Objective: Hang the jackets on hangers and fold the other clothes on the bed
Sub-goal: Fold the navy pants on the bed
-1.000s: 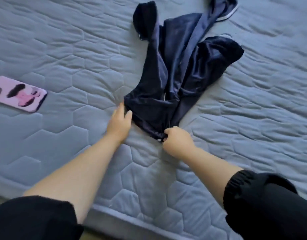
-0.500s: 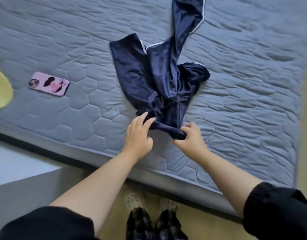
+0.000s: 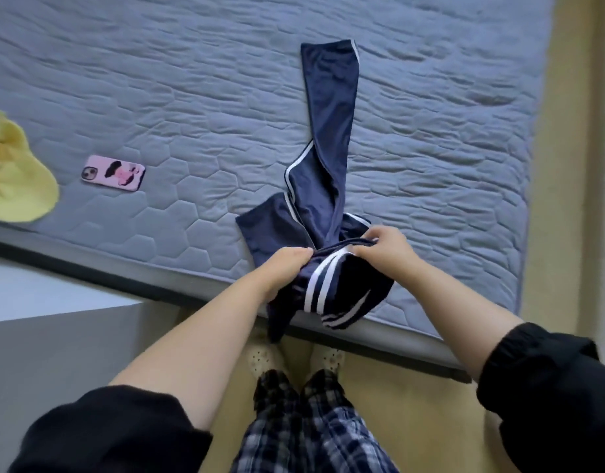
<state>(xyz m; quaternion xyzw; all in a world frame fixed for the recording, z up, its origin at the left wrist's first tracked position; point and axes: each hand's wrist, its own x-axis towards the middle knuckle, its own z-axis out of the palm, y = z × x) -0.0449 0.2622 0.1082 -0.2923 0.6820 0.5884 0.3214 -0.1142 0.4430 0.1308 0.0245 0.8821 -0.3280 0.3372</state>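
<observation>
Barely begun: the navy striped garment lies bunched at the near edge of the bed, not yet folded.

Both hands grasp its gathered end, the left hand pinching the fabric and the right hand curling its fingers round the band just beside it. One long section lies flat up the mattress, and the striped part hangs over the edge. I judge it to be trousers, so folding is due. A yellow garment waits near a pink phone. No jackets or hangers show.
</observation>
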